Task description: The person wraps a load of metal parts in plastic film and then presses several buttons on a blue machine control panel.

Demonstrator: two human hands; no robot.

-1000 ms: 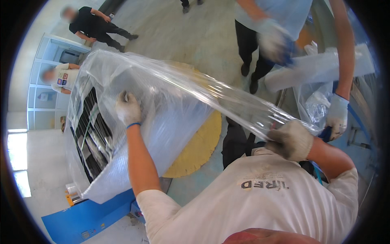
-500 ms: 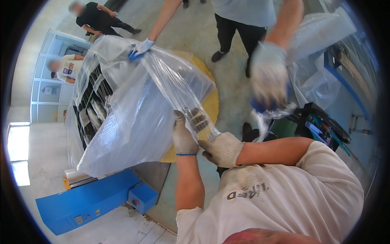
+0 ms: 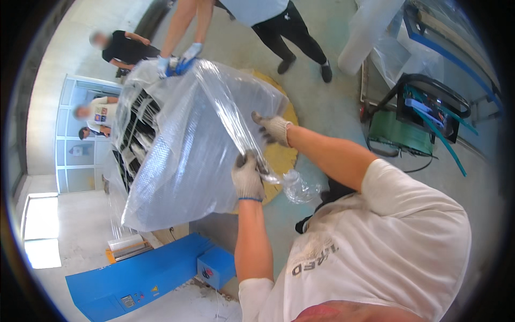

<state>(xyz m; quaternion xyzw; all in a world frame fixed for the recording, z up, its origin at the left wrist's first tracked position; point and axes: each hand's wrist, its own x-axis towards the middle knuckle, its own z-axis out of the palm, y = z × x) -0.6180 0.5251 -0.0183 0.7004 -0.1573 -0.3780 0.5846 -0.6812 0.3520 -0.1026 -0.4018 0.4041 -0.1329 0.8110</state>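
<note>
A large clear plastic bag (image 3: 182, 155) covers a black-and-white panel-like load (image 3: 137, 137) that stands over a round yellow platform (image 3: 281, 155). My left hand (image 3: 248, 177), in a grey work glove, pinches a gathered fold of the plastic at the bag's near edge. My right hand (image 3: 272, 129), also gloved, is held just beyond that with fingers spread against the film. At the far top corner a co-worker's two blue-gloved hands (image 3: 179, 58) grip the bag.
A blue machine base (image 3: 145, 276) lies on the floor at lower left. A dark cart with a green tray (image 3: 416, 121) and a white film roll (image 3: 367, 32) stand at right. Other people (image 3: 120, 48) stand by glazed doors (image 3: 80, 145) at far left.
My hands have moved apart on the film: the left stays pinched on the fold, the right has opened and shifted up. The co-worker's hands have come together at the bag's far top corner.
</note>
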